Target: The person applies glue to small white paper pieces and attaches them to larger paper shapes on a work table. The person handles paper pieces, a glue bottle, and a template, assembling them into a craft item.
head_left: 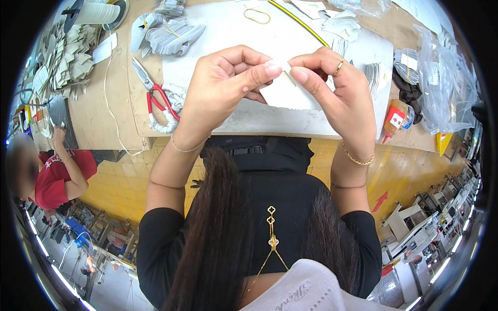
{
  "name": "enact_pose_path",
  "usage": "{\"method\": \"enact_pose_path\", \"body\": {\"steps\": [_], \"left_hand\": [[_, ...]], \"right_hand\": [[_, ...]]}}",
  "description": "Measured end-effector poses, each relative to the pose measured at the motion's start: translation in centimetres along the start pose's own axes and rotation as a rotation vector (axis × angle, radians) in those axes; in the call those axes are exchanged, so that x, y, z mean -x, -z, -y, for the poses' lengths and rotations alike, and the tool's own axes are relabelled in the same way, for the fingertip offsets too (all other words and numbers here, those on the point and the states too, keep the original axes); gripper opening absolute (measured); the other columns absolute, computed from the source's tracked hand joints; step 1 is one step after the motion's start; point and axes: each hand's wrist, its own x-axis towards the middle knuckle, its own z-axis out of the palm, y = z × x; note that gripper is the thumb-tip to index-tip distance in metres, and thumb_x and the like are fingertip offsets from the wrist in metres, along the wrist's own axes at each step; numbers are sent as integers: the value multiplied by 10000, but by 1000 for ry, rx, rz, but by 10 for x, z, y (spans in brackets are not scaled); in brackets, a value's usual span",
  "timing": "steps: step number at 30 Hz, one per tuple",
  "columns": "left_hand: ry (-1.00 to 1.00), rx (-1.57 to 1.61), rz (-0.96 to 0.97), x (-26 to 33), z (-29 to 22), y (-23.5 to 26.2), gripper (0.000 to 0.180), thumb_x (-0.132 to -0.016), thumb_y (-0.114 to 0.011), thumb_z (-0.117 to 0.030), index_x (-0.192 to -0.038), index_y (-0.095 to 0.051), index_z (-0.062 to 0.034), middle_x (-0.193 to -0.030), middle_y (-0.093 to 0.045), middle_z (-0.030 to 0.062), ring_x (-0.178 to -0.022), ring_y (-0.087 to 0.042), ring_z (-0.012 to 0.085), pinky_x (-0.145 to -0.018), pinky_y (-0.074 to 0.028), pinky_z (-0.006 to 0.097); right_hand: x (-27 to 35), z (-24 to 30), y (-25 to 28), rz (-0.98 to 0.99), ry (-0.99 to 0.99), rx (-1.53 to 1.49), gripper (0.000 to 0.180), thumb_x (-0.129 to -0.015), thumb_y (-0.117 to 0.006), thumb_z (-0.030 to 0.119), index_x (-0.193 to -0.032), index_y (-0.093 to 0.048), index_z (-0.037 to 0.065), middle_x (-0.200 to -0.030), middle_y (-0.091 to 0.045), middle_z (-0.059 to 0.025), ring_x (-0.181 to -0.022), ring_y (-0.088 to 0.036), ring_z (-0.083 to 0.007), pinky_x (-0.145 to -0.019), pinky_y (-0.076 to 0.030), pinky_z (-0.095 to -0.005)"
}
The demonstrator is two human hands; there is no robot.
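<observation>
My left hand (220,85) and my right hand (340,88) meet above the white table surface (244,118). Between them is a thin, flat white piece (291,97) with a slanted outline, its upper corner pinched by both thumbs and forefingers. I cannot make out whether it is leather, cloth or card. The fingers cover its top edge. Left of my left hand lie shears (142,74) with red handles, partly wrapped in white cloth.
Banded bundles of grey cut pieces (174,36) and a heap of greyish pieces (67,52) lie left, near a cord spool (97,14). A measuring tape (303,25) crosses the back. Right are a red-labelled bottle (396,118) and clear plastic bags (446,85). A person in red (65,176) works at left.
</observation>
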Motion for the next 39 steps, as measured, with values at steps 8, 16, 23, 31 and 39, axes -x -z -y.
{"method": "enact_pose_path", "body": {"steps": [8, 16, 23, 31, 39], "left_hand": [[28, 48, -21, 1, -6, 1, 225, -860, -664, -179, -905, -620, 37, -761, -642, 79, -673, -630, 106, -603, -558, 241], [-184, 301, -151, -4, 3, -7, 180, -890, -604, -130, -974, -566, 25, -869, -646, 122, -726, -665, 158, -636, -582, 301], [-18, 399, 48, 9, -10, 1, 259, -855, -596, -44, -1086, -553, 64, -978, -647, 191, -835, -681, 247, -697, -582, 328], [28, 55, 89, 12, -27, 5, 300, -824, -630, 11, -1110, -585, 92, -882, -670, 189, -815, -688, 271, -697, -579, 273], [67, -9, 177, 11, -31, 10, 232, -839, -643, -40, -1043, -628, 70, -857, -674, 191, -760, -694, 261, -636, -588, 288]], "right_hand": [[-6, -5, 10, 107, -217, -132, 193, -850, -667, 177, -900, -658, -9, -736, -617, -6, -655, -508, -52, -617, -415, -190], [3, -7, -8, -168, -232, -658, 253, -787, -738, 110, -940, -581, -16, -797, -607, -26, -730, -578, -65, -652, -472, -185], [-4, -4, -2, -122, -216, -618, 202, -805, -711, 104, -888, -566, -8, -749, -577, -10, -686, -560, -54, -608, -471, -188], [-8, 10, 14, -11, -96, -375, 157, -822, -675, 62, -931, -585, -7, -781, -572, 10, -687, -499, -31, -582, -397, -170], [-6, 18, 20, 42, -98, -338, 159, -804, -683, 52, -927, -599, -5, -778, -569, 22, -682, -486, -16, -582, -378, -150]]}}
